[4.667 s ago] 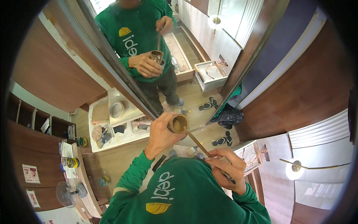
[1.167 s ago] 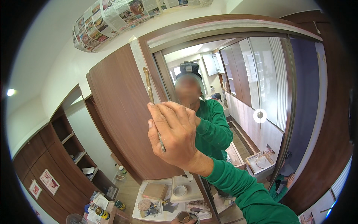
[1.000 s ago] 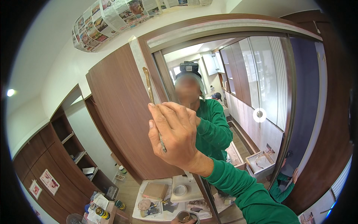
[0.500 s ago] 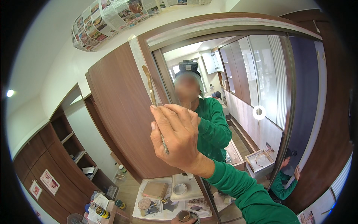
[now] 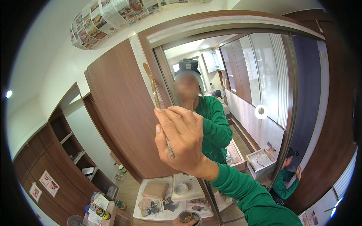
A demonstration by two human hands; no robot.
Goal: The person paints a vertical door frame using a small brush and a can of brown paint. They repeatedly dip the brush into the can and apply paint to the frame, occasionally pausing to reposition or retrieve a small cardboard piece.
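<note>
My right hand point(image 5: 181, 139) is raised in front of me, shut on a thin brush point(image 5: 154, 94). The bristle tip points up and touches the pale edge strip point(image 5: 141, 60) between the brown wardrobe door point(image 5: 120, 124) and the mirror point(image 5: 241, 94). My green sleeve runs down to the lower right. At the bottom edge my left hand point(image 5: 180, 222) is only partly in view, holding a small round can point(image 5: 186, 216). The mirror shows my reflection in a green shirt.
A white tray point(image 5: 158, 205) with small pots, cans and scraps lies on the floor below. Brown shelving point(image 5: 71, 147) stands at left, with cans on a low surface. A crouching person in green point(image 5: 286, 180) touches the brown panel at lower right. Newspaper covers the ceiling edge point(image 5: 113, 15).
4.7 s ago I looked down at the can and brush; now I look up. Over the last second my right hand slid slightly down the edge strip, and the crouching person came into view.
</note>
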